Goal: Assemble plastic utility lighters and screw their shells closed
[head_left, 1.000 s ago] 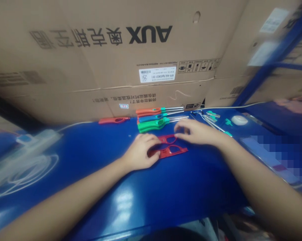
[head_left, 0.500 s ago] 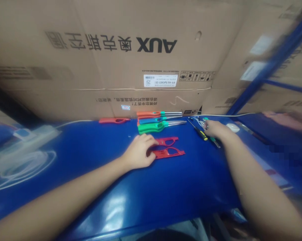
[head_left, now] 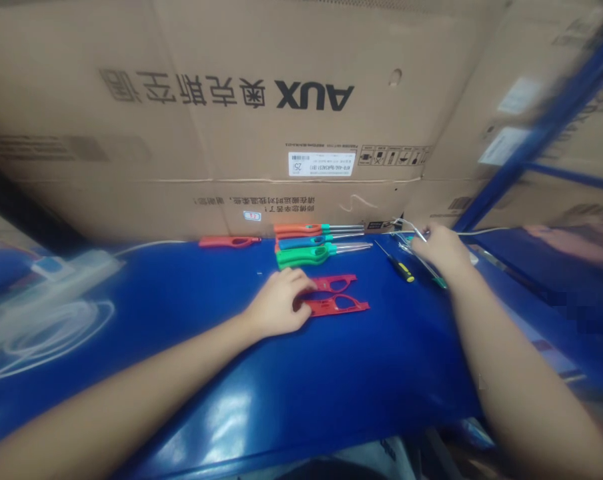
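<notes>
Two red plastic shell halves (head_left: 339, 295) lie side by side on the blue table (head_left: 181, 313). My left hand (head_left: 277, 303) rests on their left ends, fingers curled over them. My right hand (head_left: 439, 250) is farther back on the right, closed over a bundle of thin metal rods with green ends (head_left: 415, 241). A small screwdriver with a black and yellow handle (head_left: 396, 263) lies just left of that hand.
Several long lighters with orange, blue and green handles (head_left: 306, 241) lie in a row at the back, and a red shell piece (head_left: 229, 241) to their left. Large cardboard boxes (head_left: 281, 113) wall off the rear. A white power strip with coiled cable (head_left: 56, 293) sits at the left.
My right hand left the red shell halves and moved right and back to the metal rods. My left hand stayed on the shells.
</notes>
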